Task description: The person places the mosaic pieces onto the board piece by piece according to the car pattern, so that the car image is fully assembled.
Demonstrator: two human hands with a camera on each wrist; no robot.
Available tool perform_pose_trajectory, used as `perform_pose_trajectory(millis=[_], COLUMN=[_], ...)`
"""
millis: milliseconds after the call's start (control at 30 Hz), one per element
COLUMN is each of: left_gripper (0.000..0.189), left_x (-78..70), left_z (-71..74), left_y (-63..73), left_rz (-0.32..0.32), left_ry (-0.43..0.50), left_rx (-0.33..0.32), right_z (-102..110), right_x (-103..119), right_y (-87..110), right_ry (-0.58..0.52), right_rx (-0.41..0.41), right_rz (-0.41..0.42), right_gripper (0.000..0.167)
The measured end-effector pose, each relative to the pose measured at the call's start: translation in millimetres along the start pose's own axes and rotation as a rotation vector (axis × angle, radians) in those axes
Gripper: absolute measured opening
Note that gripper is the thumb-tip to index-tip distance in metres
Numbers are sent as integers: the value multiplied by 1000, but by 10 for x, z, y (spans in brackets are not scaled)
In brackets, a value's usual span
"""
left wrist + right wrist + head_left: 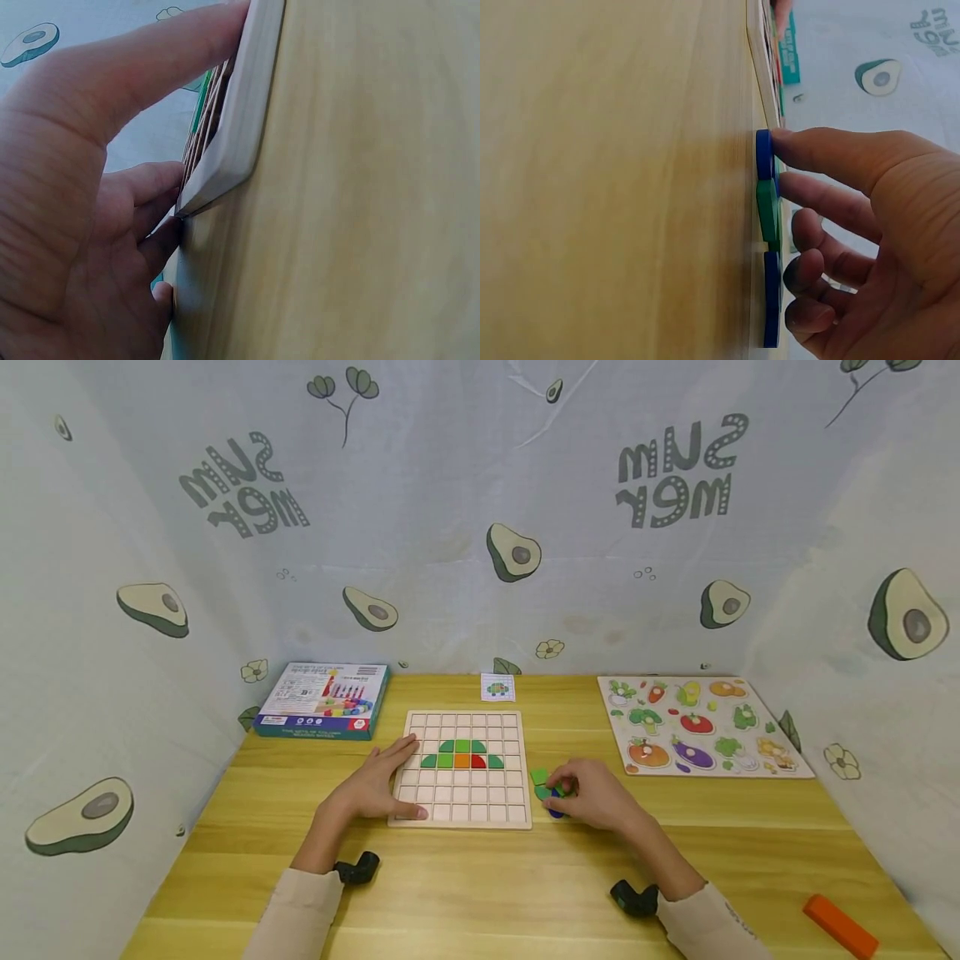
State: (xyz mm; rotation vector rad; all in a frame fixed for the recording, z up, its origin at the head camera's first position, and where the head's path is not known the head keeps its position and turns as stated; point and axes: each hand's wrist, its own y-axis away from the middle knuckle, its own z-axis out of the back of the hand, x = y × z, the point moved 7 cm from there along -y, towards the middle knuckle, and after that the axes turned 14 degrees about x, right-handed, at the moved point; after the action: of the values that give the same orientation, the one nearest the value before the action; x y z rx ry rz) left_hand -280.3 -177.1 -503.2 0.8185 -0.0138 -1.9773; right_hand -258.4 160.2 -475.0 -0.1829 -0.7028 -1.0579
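Observation:
A square wooden grid board holds green, orange and red pieces forming a domed shape. My left hand rests at its left side, fingers spread over the left edge and thumb on the near-left corner. In the left wrist view the thumb lies over the board's edge. Just right of the board, my right hand is over a small pile of loose pieces, among them a green square. Its thumb touches a blue piece lying on the table; the index finger is close behind. A green piece lies alongside.
A small pattern card lies behind the board. At the back left is a flat box; at the right, a vegetable puzzle board. An orange block lies near the right front. A printed cloth hangs behind the table.

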Motion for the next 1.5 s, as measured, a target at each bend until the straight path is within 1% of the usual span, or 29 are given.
perform_pose_trajectory(millis=[100,267,467,600,833,1000,1200,1500], left_gripper=[122,122,122,121,121,121,121,121], left_x=[12,8,-16,-23,-29,-37,-20,-17], left_z=[-7,-4,5,9,8,10,10,6], left_y=[-1,2,11,9,16,20,19,17], left_rz=[3,-17,-5,-9,-14,-16,-15,-12], left_ry=[-2,-1,14,19,26,30,26,27], left_rx=[-2,-18,-13,-16,-12,-11,-16,-11], right_z=[-7,-21,-21,-22,-8,7,-2,-72], right_x=[10,28,33,38,36,79,175,356], right_y=[-8,-24,-18,-7,-26,-40,-126,-286], right_ry=[15,41,62,56,15,7,-25,-49], right_rx=[-4,-12,-11,-9,-3,-15,-21,-18], right_rz=[-6,-33,-46,-41,-60,-40,-4,-5], right_gripper=[18,21,16,17,15,14,13,15])
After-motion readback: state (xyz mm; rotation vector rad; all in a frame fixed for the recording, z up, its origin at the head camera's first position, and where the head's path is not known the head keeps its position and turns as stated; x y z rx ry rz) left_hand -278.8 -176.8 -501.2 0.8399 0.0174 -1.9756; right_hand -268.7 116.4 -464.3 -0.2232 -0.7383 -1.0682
